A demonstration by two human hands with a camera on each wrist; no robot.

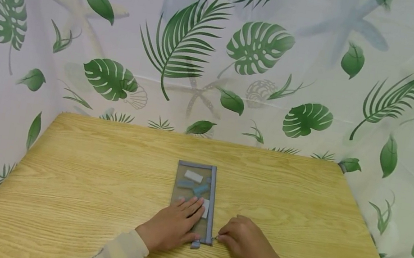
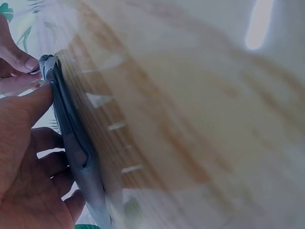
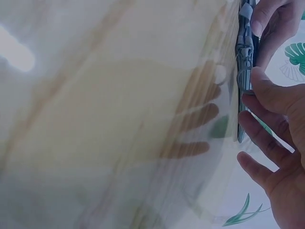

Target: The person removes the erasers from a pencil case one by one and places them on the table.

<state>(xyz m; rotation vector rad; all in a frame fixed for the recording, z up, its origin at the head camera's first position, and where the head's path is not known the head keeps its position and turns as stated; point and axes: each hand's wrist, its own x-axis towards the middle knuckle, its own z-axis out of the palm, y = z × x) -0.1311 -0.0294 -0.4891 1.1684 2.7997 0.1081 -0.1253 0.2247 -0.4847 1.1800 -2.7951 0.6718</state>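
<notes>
A clear pouch with grey-blue edging (image 1: 197, 167) lies flat on the wooden table, a zipper along its right side. White and blue pieces show inside it. The left hand (image 1: 174, 226) rests on the pouch's lower part with fingers spread straight, also seen in the left wrist view (image 2: 33, 167). Just off the lower right corner, the right hand (image 1: 249, 245) pinches the small zipper pull (image 1: 215, 238) between thumb and index finger; in the right wrist view a thin ring (image 3: 243, 81) is at those fingertips, the other fingers of the right hand (image 3: 281, 133) loosely extended.
The wooden table (image 1: 102, 166) has a glossy, reflective surface. A white cloth with green leaf prints (image 1: 199, 54) hangs behind it and along both sides. A small fabric tab (image 1: 195, 245) sticks out at the pouch's bottom edge.
</notes>
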